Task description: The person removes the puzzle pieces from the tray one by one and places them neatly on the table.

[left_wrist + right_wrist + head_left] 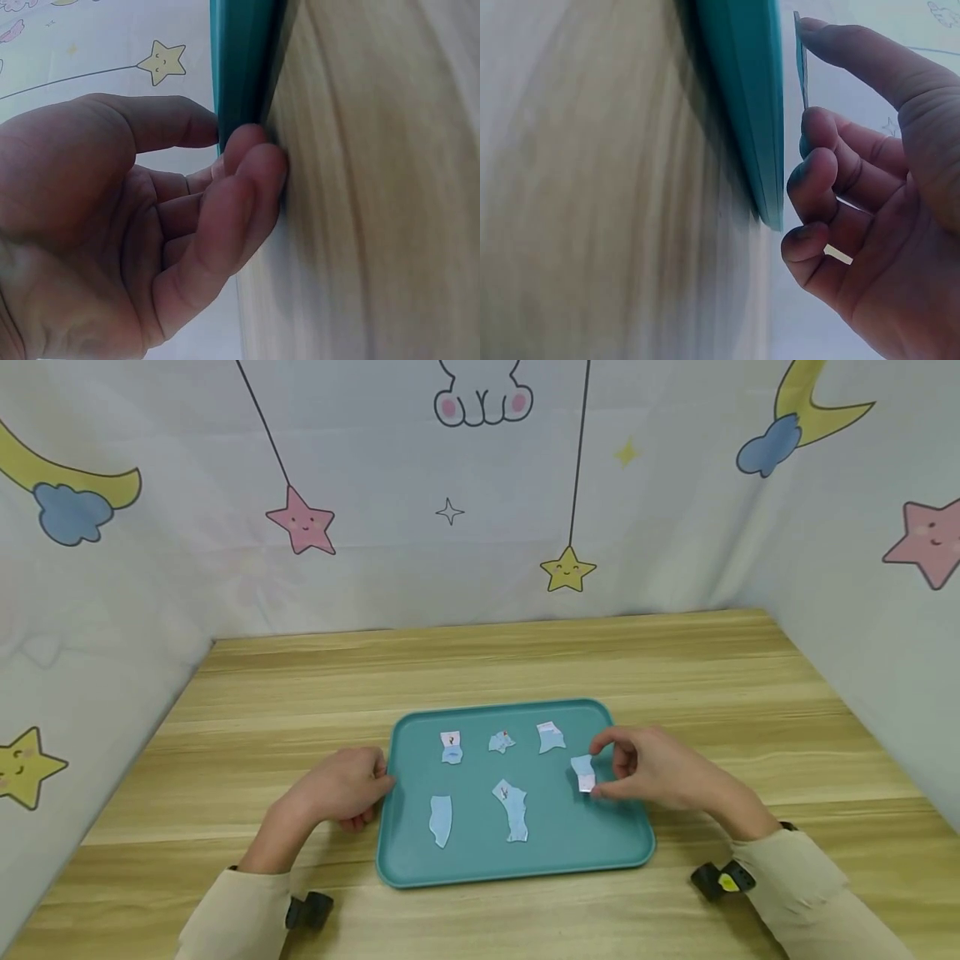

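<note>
My right hand [656,766] holds a torn piece of light-blue and white paper [582,770] by its edges, between thumb and index fingertip, over the right side of a teal tray [476,864]. Seen edge-on in the right wrist view, the paper scrap [802,60] spans the gap from thumb to index finger, and the other fingers are curled. At the tray's left edge, my left hand [348,787] grips the rim. Its thumb meets the teal rim [241,67] in the left wrist view, with curled fingertips low against the tray's outer side.
Other torn paper scraps lie apart on the tray: a back row with a small ragged one [501,742] in its middle, and in front a long one [514,810] and a plain blue one [441,820]. Around the wooden table [480,664] hangs a patterned white curtain [390,577].
</note>
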`<act>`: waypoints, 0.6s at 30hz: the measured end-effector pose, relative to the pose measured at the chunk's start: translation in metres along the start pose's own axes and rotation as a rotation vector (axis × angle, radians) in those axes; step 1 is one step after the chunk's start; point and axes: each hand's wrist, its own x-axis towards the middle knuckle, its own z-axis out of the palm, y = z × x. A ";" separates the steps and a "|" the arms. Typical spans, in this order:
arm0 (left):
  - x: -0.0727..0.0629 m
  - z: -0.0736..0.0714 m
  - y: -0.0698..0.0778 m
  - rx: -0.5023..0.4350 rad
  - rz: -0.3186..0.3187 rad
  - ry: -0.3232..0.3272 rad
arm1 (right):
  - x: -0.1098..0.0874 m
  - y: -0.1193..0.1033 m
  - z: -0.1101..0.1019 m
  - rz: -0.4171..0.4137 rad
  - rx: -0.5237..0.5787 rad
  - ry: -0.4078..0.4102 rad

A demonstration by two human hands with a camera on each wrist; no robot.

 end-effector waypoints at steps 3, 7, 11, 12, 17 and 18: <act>0.000 0.000 0.000 0.002 0.000 -0.002 | -0.001 0.002 -0.002 0.013 0.019 0.006; -0.001 -0.002 -0.003 0.016 -0.013 0.004 | -0.002 0.006 -0.007 0.012 0.039 0.027; -0.001 -0.003 -0.004 0.034 -0.028 0.013 | -0.004 0.013 -0.015 0.002 0.031 0.078; -0.001 -0.004 -0.004 0.036 -0.029 0.014 | -0.004 0.016 -0.017 0.004 0.027 0.092; -0.001 -0.004 -0.006 0.045 -0.029 0.010 | -0.007 0.027 -0.026 0.038 0.012 0.140; -0.001 -0.004 -0.006 0.046 -0.029 0.010 | -0.008 0.029 -0.027 0.044 0.007 0.146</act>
